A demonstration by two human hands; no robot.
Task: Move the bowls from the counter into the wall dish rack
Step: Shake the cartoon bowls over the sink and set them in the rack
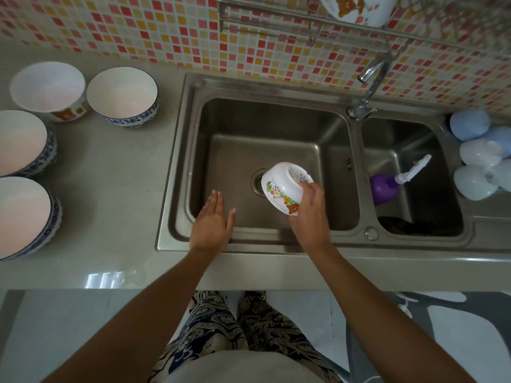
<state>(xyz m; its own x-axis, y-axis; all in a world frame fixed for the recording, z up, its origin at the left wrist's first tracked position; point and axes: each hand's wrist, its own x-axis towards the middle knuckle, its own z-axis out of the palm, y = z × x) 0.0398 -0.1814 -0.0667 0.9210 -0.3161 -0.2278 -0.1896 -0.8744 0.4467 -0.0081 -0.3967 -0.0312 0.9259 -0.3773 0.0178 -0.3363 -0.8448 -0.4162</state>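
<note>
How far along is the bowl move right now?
Done: one cartoon-print bowl already sits in the wall dish rack. In hand: the right hand grips another cartoon bowl, tipped over the sink; the left hand is open and free. Left: four bowls on the counter, three blue-patterned, one cartoon-print.
</note>
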